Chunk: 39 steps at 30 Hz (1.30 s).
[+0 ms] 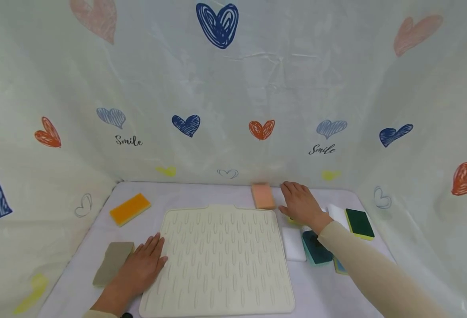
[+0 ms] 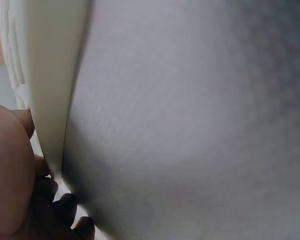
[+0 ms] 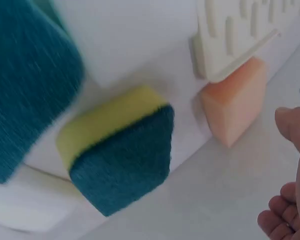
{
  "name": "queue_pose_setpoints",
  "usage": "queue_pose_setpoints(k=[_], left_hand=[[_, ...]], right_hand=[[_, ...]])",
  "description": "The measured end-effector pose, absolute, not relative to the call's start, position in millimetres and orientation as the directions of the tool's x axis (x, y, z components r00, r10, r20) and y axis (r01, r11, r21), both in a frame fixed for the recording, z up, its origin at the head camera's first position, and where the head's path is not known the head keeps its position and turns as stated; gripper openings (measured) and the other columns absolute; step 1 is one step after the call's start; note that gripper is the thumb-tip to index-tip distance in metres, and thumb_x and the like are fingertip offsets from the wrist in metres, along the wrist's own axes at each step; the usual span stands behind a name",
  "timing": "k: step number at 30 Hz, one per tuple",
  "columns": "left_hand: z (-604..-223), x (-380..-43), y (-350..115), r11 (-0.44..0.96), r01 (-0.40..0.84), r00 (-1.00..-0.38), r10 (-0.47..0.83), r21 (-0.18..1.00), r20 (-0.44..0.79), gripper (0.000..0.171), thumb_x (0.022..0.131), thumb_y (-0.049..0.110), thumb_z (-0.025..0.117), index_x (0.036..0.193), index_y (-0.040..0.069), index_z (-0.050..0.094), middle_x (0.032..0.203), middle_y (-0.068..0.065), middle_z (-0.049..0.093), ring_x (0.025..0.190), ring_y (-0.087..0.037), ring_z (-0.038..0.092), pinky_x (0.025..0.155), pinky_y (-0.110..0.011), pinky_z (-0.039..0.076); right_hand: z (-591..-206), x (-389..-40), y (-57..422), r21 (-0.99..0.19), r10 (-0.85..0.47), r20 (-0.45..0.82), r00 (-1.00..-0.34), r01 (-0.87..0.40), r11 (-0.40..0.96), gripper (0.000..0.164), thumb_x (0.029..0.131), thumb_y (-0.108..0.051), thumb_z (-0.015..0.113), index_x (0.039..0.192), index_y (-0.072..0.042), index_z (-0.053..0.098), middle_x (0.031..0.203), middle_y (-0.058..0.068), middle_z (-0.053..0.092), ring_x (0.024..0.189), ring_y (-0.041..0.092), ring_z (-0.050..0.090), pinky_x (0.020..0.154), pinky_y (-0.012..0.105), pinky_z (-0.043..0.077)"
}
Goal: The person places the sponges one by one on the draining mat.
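A cream drying mat point(image 1: 221, 260) with rows of raised ridges lies in the middle of the table. My left hand point(image 1: 147, 263) rests flat, its straight fingers at the mat's left edge; the left wrist view shows fingertips beside the mat's rim point(image 2: 50, 100). Over the back right of the table, my right hand point(image 1: 301, 205) reaches with relaxed fingers and holds nothing. Left of it lies a peach sponge point(image 1: 263, 196), by the mat's far corner. A yellow sponge with a dark green scouring side point(image 3: 125, 150) lies near the right hand, mostly hidden under it in the head view.
Right of the mat lie a white sponge point(image 1: 294, 244), a teal sponge point(image 1: 317, 248), another white one point(image 1: 338, 216) and a green-and-yellow one point(image 1: 359, 223). An orange sponge point(image 1: 130, 210) and a grey-beige wavy sponge point(image 1: 113, 263) lie left. A heart-printed curtain point(image 1: 225, 88) borders the table.
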State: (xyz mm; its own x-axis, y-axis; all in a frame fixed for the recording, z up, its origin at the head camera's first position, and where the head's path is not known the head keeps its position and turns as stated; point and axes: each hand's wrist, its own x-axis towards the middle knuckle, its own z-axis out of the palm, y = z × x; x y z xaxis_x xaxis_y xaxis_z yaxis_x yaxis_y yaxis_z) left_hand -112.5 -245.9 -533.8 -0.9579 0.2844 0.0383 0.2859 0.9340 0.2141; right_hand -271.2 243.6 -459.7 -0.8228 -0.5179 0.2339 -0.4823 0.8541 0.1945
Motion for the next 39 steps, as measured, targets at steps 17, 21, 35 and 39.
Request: queue_pose_setpoints(k=[17, 21, 35, 39], left_hand=[[-529, -109, -245, 0.936, 0.269, -0.961, 0.276, 0.226, -0.001, 0.061, 0.11, 0.032, 0.056, 0.154, -0.01, 0.045, 0.164, -0.03, 0.039, 0.15, -0.05, 0.04, 0.119, -0.066, 0.037], [-532, -109, -246, 0.94, 0.265, -0.963, 0.27, 0.214, 0.004, 0.061, 0.11, 0.032, 0.057, 0.154, -0.01, 0.045, 0.164, -0.029, 0.04, 0.15, -0.049, 0.041, 0.119, -0.066, 0.037], [-527, -111, -243, 0.948, 0.254, -0.964, 0.264, 0.194, -0.026, 0.062, 0.11, 0.032, 0.057, 0.155, -0.008, 0.044, 0.165, -0.027, 0.039, 0.152, -0.048, 0.039, 0.122, -0.064, 0.035], [-529, -111, -245, 0.947, 0.251, -0.966, 0.259, 0.198, -0.016, 0.063, 0.109, 0.033, 0.057, 0.155, -0.008, 0.044, 0.165, -0.027, 0.039, 0.152, -0.048, 0.039, 0.122, -0.065, 0.035]], right_hand=[[-474, -326, 220, 0.31, -0.619, 0.101, -0.779, -0.567, 0.763, 0.076, 0.088, -0.05, 0.083, 0.141, -0.002, 0.057, 0.144, 0.015, 0.058, 0.134, 0.034, 0.055, 0.112, 0.054, 0.048], [-478, -331, 217, 0.328, -0.639, 0.124, -0.759, -0.577, 0.748, 0.073, 0.086, -0.05, 0.086, 0.136, -0.004, 0.06, 0.14, 0.013, 0.06, 0.13, 0.034, 0.057, 0.109, 0.054, 0.05], [-490, -338, 215, 0.299, -0.577, 0.028, -0.816, -0.544, 0.784, 0.096, 0.087, -0.059, 0.081, 0.156, -0.003, 0.044, 0.155, 0.014, 0.051, 0.143, 0.036, 0.046, 0.116, 0.059, 0.043], [-491, -336, 215, 0.291, -0.585, 0.036, -0.81, -0.552, 0.782, 0.096, 0.088, -0.059, 0.08, 0.156, -0.002, 0.044, 0.154, 0.015, 0.051, 0.141, 0.036, 0.047, 0.115, 0.059, 0.043]])
